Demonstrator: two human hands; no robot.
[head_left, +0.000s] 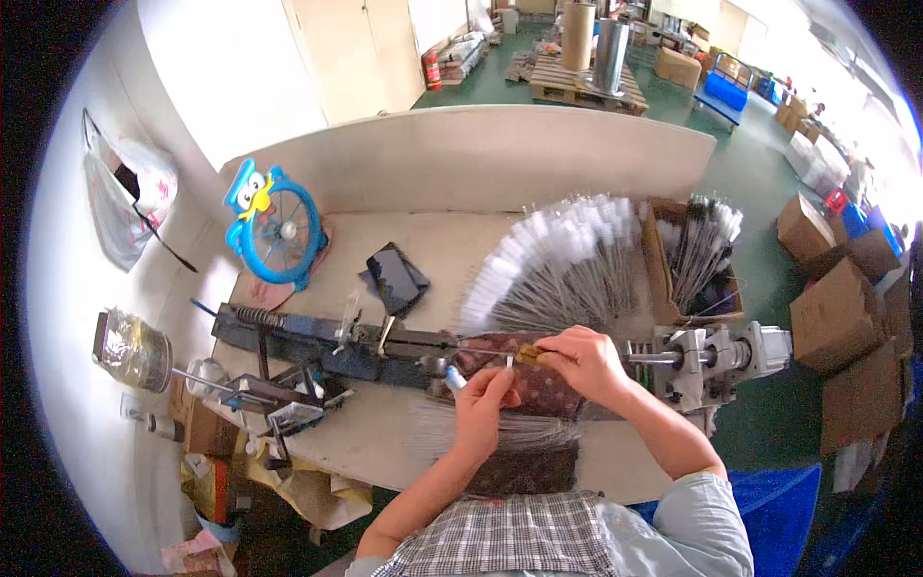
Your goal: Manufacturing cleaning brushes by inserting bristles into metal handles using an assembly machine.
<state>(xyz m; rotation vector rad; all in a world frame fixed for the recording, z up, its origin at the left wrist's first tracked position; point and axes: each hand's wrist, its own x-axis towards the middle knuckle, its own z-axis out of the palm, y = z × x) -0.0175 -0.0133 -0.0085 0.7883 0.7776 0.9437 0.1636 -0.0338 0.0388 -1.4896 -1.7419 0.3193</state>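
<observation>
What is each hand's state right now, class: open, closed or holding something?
Left hand: curled; whether it grips the small white piece by its thumb cannot be told.
Right hand: closed, pinching a small yellow-brown piece.

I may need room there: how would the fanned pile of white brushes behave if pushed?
The white brushes would probably slide apart rather than shift as one, since they lie splayed with no tie showing. Each is likely light, given its thin stem. The fluffy-looking white ends would probably give a little under pressure.
</observation>
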